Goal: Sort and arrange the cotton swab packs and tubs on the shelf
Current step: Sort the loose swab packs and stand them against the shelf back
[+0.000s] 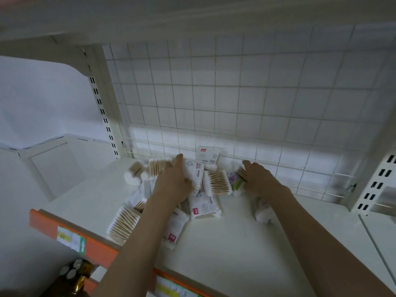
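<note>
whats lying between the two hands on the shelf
In the head view, between the left hand and right hand lies a clear pack of wooden swabs, with a white pink-labelled pack just in front.

No text can be read. The cotton swab packs carry pink label patches and fine print too blurred to make out. The tag on the orange shelf edge shows only a white arrow on green.

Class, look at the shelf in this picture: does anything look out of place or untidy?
Yes. The cotton swab packs lie in a loose heap at the back of the shelf, overlapping at different angles. One pack sits tilted near the orange front edge. Nothing looks spilled.
</note>
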{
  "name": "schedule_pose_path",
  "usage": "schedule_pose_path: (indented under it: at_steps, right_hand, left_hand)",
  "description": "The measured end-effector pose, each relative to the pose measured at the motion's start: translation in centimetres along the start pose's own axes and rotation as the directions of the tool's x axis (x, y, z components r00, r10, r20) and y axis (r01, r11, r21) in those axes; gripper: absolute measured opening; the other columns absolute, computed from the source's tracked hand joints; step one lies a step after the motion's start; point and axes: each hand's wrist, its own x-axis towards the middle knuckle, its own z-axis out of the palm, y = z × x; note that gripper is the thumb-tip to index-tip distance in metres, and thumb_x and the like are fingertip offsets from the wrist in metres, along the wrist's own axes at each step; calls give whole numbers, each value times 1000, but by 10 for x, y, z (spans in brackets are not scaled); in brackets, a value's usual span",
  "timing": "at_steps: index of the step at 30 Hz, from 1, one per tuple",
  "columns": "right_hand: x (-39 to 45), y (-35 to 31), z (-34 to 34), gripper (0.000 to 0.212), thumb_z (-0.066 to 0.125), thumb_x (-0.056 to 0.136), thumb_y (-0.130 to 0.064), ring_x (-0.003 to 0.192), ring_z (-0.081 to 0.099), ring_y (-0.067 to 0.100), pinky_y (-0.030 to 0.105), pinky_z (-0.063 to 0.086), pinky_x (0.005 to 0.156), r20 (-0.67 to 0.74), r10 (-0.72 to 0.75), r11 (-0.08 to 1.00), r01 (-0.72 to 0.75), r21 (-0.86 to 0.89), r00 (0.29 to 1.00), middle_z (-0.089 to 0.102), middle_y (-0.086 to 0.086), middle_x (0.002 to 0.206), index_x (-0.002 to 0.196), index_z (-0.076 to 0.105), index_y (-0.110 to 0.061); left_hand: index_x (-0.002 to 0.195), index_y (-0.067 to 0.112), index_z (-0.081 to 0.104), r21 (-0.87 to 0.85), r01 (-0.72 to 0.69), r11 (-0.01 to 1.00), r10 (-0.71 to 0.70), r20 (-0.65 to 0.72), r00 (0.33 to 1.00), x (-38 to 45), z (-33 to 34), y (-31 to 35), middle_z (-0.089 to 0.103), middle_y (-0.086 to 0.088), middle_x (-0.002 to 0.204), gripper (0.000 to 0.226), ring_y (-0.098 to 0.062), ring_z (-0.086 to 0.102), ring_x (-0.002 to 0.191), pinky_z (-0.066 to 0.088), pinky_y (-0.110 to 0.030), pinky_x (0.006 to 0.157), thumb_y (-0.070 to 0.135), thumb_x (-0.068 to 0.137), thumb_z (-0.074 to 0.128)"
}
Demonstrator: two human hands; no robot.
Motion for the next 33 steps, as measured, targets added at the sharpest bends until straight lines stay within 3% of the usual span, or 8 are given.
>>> schedule_pose_path:
  at_steps: [4,9,13,16,19,24,27,33]
  right_hand:
    - [-3,1,-4,41,54,87,-14,101,53,26,33,46,82,-109,16,1000,-15,12,994,50,11,117,125,40,-14]
    - [-18,4,-17,36,54,86,-22,84,52,23,29,41,68,-243,16,997,2,73,970,51,6,96,120,47,-16]
    - [-39,8,-31,24,54,86,-30,73,54,21,27,40,57,-278,40,993,-7,117,960,56,2,82,106,49,-18]
    - [-59,16,-43,25,62,83,-31,66,51,17,24,35,49,-278,74,984,-24,179,958,52,-2,75,95,45,-18]
    - [-81,30,-56,25,63,82,-21,68,53,20,26,38,51,-264,71,977,-14,214,962,54,1,78,93,42,-15]
    - [-127,70,-81,44,60,83,-11,82,59,26,35,49,72,-217,110,989,-85,124,970,61,12,104,124,45,-19]
    - [-156,102,-92,34,59,81,-13,93,57,23,32,47,76,-203,147,988,-136,68,968,62,7,109,114,55,-19]
    - [-206,167,-106,27,53,84,-14,97,57,22,31,45,76,-193,238,970,-244,-10,952,63,3,108,111,55,-19]
  left_hand:
    - [144,19,19,-76,-96,993,89,-79,993,-5,-2,6,39,-15,127,71,-27,47,105,35,-27,75,2,84,52]
    - [144,13,24,-96,-213,972,202,-113,973,-9,-6,17,36,-9,135,68,-25,47,112,39,-25,81,-2,84,52]
    - [132,10,44,-75,-313,947,300,-147,943,-15,-9,32,38,0,109,51,-17,48,92,40,-20,74,0,83,52]
    - [127,8,50,-121,-375,919,357,-145,923,-20,-7,48,41,-1,107,46,-20,51,96,41,-20,77,-1,82,52]
    - [131,11,48,-152,-437,886,423,-118,898,-25,-1,68,45,-5,114,49,-21,50,105,42,-25,85,2,83,52]
    - [131,15,48,-142,-545,826,544,-44,838,-35,19,110,48,-5,115,50,-21,49,105,31,-21,77,5,82,54]
    - [128,15,49,-184,-583,791,587,-38,808,-46,37,139,53,-6,117,49,-23,50,107,34,-27,84,2,81,54]
    - [119,14,49,-265,-598,756,621,4,784,-70,81,182,56,-1,120,32,-20,51,106,32,-19,76,7,88,55]
